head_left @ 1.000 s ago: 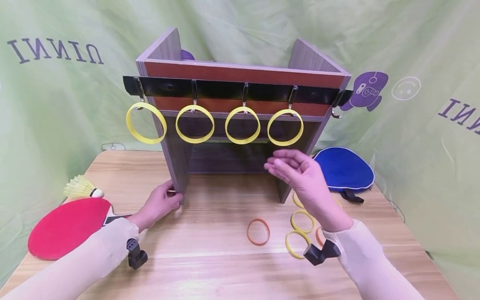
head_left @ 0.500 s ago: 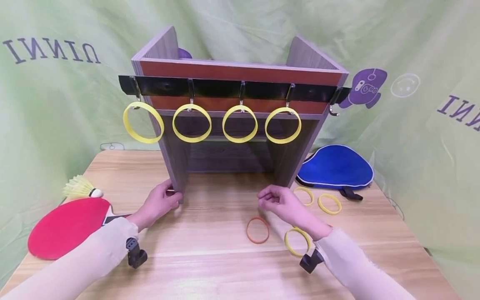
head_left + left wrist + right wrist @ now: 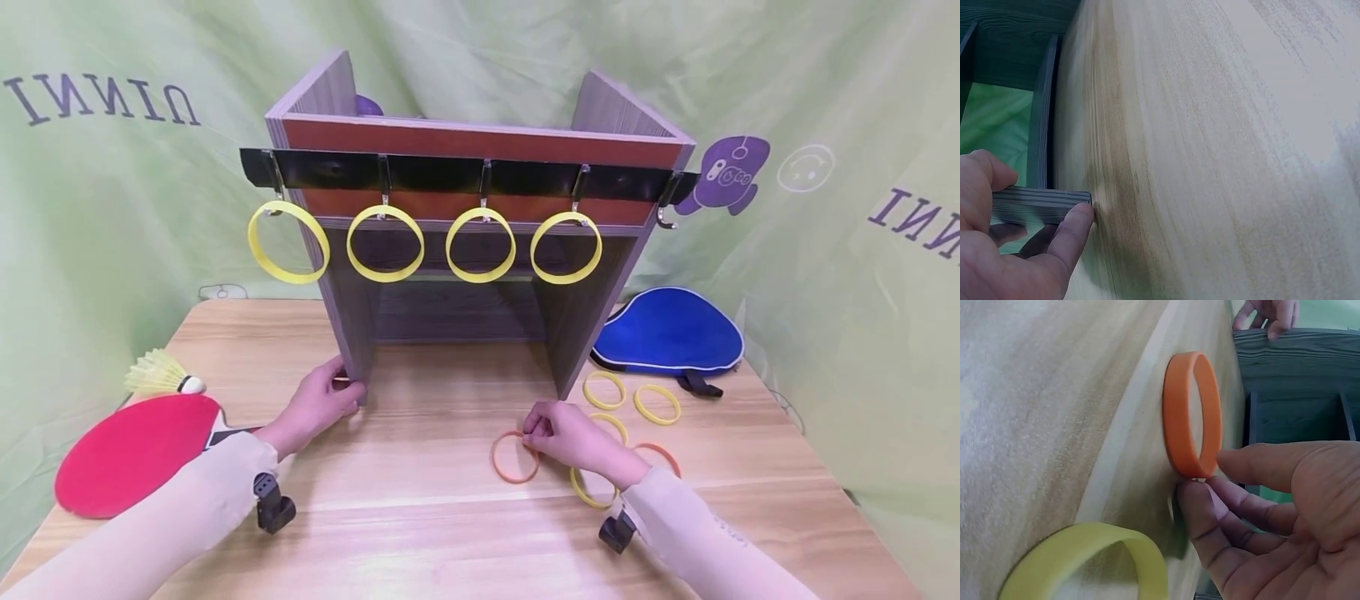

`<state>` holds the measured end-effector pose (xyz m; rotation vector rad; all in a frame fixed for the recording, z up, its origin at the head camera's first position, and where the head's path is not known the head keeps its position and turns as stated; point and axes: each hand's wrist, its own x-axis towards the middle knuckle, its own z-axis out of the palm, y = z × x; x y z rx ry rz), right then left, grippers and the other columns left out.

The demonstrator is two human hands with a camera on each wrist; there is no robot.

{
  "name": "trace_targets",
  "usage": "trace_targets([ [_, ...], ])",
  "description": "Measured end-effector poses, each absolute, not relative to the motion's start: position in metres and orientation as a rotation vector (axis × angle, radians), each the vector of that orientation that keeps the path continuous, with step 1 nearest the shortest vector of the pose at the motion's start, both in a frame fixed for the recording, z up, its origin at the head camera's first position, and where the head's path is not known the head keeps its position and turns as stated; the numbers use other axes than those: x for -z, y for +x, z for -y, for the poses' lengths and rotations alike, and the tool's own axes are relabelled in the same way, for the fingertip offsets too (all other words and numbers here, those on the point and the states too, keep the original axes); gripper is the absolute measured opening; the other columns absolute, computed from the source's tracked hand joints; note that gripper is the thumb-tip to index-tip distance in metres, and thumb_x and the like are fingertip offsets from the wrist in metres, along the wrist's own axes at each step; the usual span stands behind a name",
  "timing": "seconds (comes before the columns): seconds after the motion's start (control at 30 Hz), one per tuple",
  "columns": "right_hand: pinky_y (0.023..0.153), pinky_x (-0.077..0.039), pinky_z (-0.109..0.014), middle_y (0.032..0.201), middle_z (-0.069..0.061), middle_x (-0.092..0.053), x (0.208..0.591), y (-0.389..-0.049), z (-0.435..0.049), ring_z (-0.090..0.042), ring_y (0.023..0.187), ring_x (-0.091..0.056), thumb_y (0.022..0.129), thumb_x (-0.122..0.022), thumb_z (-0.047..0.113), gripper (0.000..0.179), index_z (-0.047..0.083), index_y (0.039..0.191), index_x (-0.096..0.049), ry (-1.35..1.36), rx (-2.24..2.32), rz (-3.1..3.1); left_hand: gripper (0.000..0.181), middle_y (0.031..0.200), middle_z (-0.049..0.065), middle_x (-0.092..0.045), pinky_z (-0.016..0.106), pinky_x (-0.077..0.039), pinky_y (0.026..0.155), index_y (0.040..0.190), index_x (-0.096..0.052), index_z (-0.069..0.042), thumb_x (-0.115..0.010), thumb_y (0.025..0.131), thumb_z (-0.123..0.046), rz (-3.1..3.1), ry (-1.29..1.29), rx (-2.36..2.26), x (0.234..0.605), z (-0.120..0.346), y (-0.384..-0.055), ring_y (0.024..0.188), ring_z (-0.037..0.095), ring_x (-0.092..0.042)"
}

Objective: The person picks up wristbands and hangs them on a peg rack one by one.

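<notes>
In the head view my left hand [image 3: 315, 410] grips the foot of the left side panel [image 3: 348, 350] of a grey wooden stand. The left wrist view has the thumb and fingers of that hand [image 3: 1019, 256] on either side of the panel's end [image 3: 1044, 201]. My right hand [image 3: 573, 442] has its fingertips on the edge of an orange wristband [image 3: 504, 473] lying on the table. Close up, thumb and forefinger of this hand [image 3: 1272, 519] pinch the near rim of the orange band [image 3: 1177, 412]. A yellow wristband [image 3: 1085, 540] lies close by.
Yellow wristbands hang on hooks along a black bar [image 3: 435, 173]; the rightmost hook [image 3: 666, 218] carries none. More yellow bands [image 3: 604, 390] and another orange band [image 3: 663, 454] lie at right, near a blue paddle case [image 3: 671, 329]. A red paddle [image 3: 135, 454] and shuttlecock [image 3: 161, 375] lie left.
My right hand has come down from below the hanging bands to the orange wristband on the table, and its fingers have closed at the rim. My left hand has stayed on the panel.
</notes>
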<state>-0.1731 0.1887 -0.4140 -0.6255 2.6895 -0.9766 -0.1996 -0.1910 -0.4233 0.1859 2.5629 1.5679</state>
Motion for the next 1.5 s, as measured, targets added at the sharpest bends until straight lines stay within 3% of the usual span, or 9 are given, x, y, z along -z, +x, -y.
trace_targets([
  [0.2,0.057,-0.042,-0.017,0.067,0.0,-0.061,0.418,-0.173,-0.187,-0.003,0.062,-0.049,0.088,-0.072,0.0,0.009,0.003,0.08,-0.069,-0.628,0.958,-2.713,0.057,0.133,0.035,-0.063,0.021,-0.057,0.079,0.15,-0.044,0.009,-0.058,0.097,-0.006,-2.562,0.179,-1.557,0.424,0.192,-0.2,0.104,0.028,-0.068],
  [0.4,0.056,-0.044,-0.018,0.068,0.0,-0.062,0.415,-0.174,-0.188,-0.004,0.061,-0.051,0.088,-0.069,0.0,0.008,0.004,0.081,-0.067,-0.606,0.956,-2.719,0.059,0.134,0.035,-0.062,0.02,-0.057,0.079,0.152,-0.043,0.009,-0.058,0.097,-0.006,-2.568,0.19,-1.564,0.424,0.193,-0.2,0.103,0.028,-0.068],
  [0.6,0.059,-0.057,-0.023,0.075,-0.011,-0.071,0.415,-0.174,-0.192,-0.011,0.064,-0.063,0.094,-0.07,0.002,0.006,-0.003,0.092,-0.067,-0.561,1.15,-2.514,0.057,0.133,0.035,-0.062,0.021,-0.058,0.078,0.15,-0.045,0.009,-0.059,0.097,-0.006,-2.571,0.182,-1.563,0.425,0.194,-0.201,0.101,0.027,-0.069],
  [0.83,0.075,-0.065,-0.032,0.09,-0.025,-0.075,0.413,-0.174,-0.202,-0.016,0.077,-0.072,0.097,-0.068,0.005,0.024,-0.015,0.112,-0.067,-0.444,1.366,-2.183,0.058,0.134,0.034,-0.062,0.022,-0.058,0.08,0.15,-0.044,0.009,-0.059,0.097,-0.007,-2.577,0.186,-1.545,0.424,0.193,-0.201,0.103,0.027,-0.068],
  [0.97,0.079,-0.065,-0.03,0.093,-0.022,-0.075,0.408,-0.175,-0.207,-0.013,0.081,-0.074,0.098,-0.068,0.006,0.031,-0.018,0.118,-0.063,-0.422,1.448,-2.062,0.058,0.134,0.035,-0.062,0.021,-0.057,0.081,0.15,-0.044,0.01,-0.058,0.097,-0.007,-2.582,0.185,-1.541,0.424,0.192,-0.201,0.105,0.029,-0.068],
  [1.13,0.087,-0.064,-0.03,0.097,-0.006,-0.076,0.401,-0.178,-0.215,-0.011,0.088,-0.076,0.099,-0.068,0.007,0.041,-0.022,0.125,-0.053,-0.402,1.55,-1.951,0.057,0.133,0.035,-0.063,0.02,-0.056,0.079,0.15,-0.045,0.009,-0.058,0.097,-0.006,-2.589,0.194,-1.541,0.423,0.192,-0.202,0.104,0.029,-0.068],
  [1.3,0.092,-0.062,-0.031,0.101,-0.001,-0.078,0.389,-0.178,-0.222,-0.012,0.095,-0.077,0.099,-0.068,0.005,0.036,-0.016,0.123,-0.052,-0.438,1.66,-1.894,0.056,0.134,0.035,-0.062,0.02,-0.056,0.079,0.15,-0.046,0.008,-0.058,0.097,-0.006,-2.583,0.195,-1.56,0.423,0.191,-0.201,0.104,0.029,-0.069],
  [1.5,0.094,-0.062,-0.031,0.103,-0.001,-0.08,0.365,-0.178,-0.233,-0.014,0.098,-0.078,0.102,-0.063,0.003,0.015,0.005,0.116,-0.062,-0.484,1.802,-1.876,0.055,0.132,0.035,-0.063,0.02,-0.057,0.077,0.148,-0.047,0.009,-0.058,0.096,-0.005,-2.582,0.193,-1.575,0.425,0.191,-0.199,0.101,0.027,-0.069],
])
